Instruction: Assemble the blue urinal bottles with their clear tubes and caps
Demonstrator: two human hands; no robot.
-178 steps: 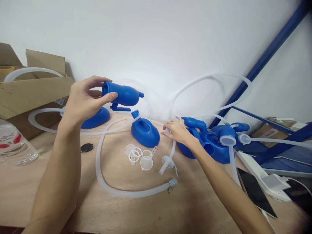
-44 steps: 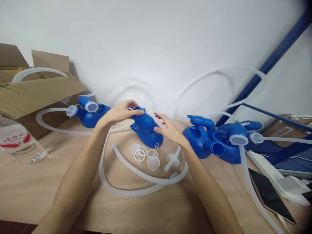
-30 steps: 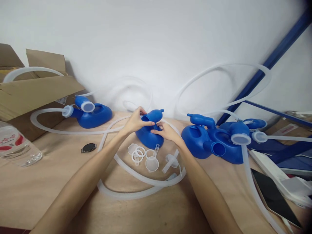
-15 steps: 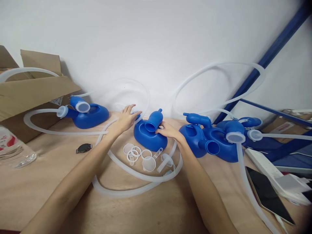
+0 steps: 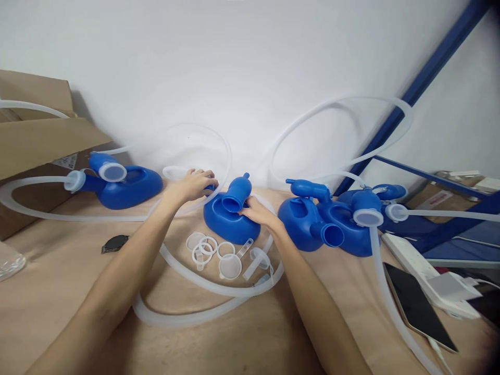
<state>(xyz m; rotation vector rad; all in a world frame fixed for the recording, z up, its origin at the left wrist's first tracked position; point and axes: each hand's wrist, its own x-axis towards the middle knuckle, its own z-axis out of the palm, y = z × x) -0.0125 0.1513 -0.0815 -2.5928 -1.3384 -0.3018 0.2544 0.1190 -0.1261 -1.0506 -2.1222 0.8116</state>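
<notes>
A blue urinal bottle [image 5: 230,226] lies on its side in the middle of the table, with a blue elbow spout [image 5: 239,190] resting on top, its wide mouth towards me. My left hand [image 5: 195,185] is closed round the bottle's neck at the back left, fingertips partly hidden. On the right side my right hand [image 5: 255,212] grips the bottle beside the spout, thumb in front and fingers mostly out of sight. In front lie several clear and white sealing rings [image 5: 208,245], a round translucent cap [image 5: 230,266] with a strap, and a translucent hose connector [image 5: 258,260].
A corrugated hose [image 5: 183,315] loops round the small parts. More blue bottles stand at left [image 5: 128,192] and right [image 5: 300,229]. A cardboard box [image 5: 47,140], a watch [image 5: 115,244], a phone [image 5: 417,307], a power strip [image 5: 406,260] and a plastic bottle [image 5: 10,260] surround the work.
My left hand's raised, spread fingers have come down and curled round the bottle's neck. My right hand keeps its hold. The whole view has shifted, so things appear further left.
</notes>
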